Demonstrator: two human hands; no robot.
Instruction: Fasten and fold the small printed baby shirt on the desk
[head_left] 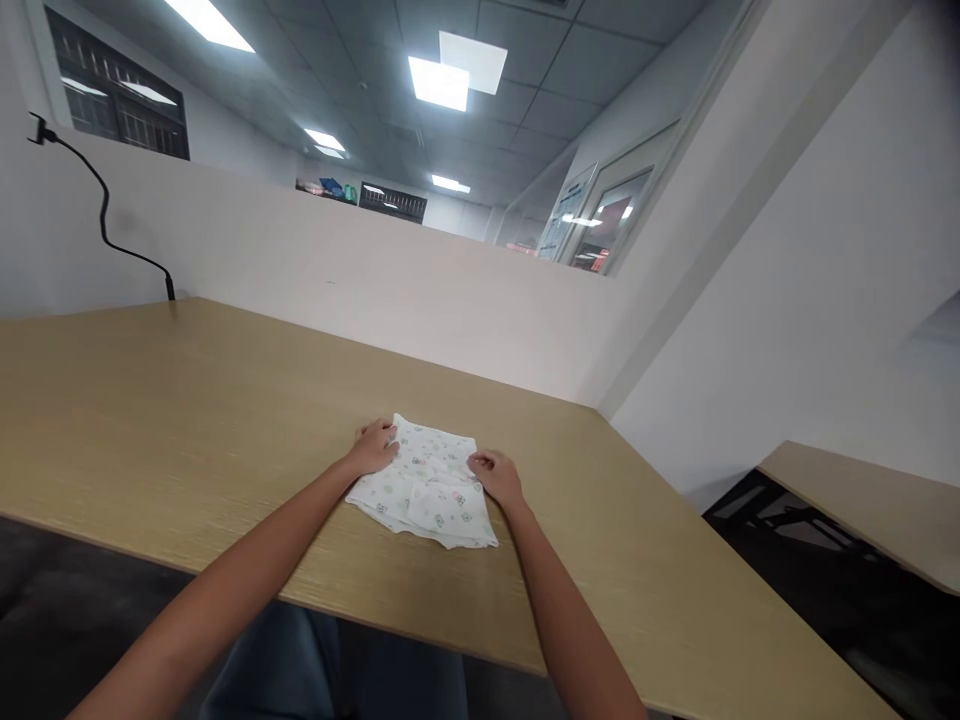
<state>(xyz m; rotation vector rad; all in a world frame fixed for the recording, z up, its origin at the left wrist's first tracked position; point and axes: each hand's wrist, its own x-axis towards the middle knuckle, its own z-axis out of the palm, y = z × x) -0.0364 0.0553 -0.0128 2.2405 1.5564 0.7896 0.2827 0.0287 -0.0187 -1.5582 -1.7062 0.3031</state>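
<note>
A small white cloth (427, 485) printed with little green and pink figures lies spread on the wooden table in front of me. Its upper edge is narrower than its lower edge, and faint creases cross the middle. At its upper left edge rests my left hand (375, 447), palm down, with thumb and fingers apart and the fingertips touching the fabric. My right hand (496, 475) is at the opposite edge, its fingers curled in and closed on the cloth's right side. Part of that grip is hidden by the hand itself.
The light wooden table (225, 400) meets a low white partition (390, 290) at the back. A black gooseneck holder (105, 215) rises at the far left. Another table (862, 500) stands at the right, beyond a gap. My legs (277, 660) are beneath the front edge.
</note>
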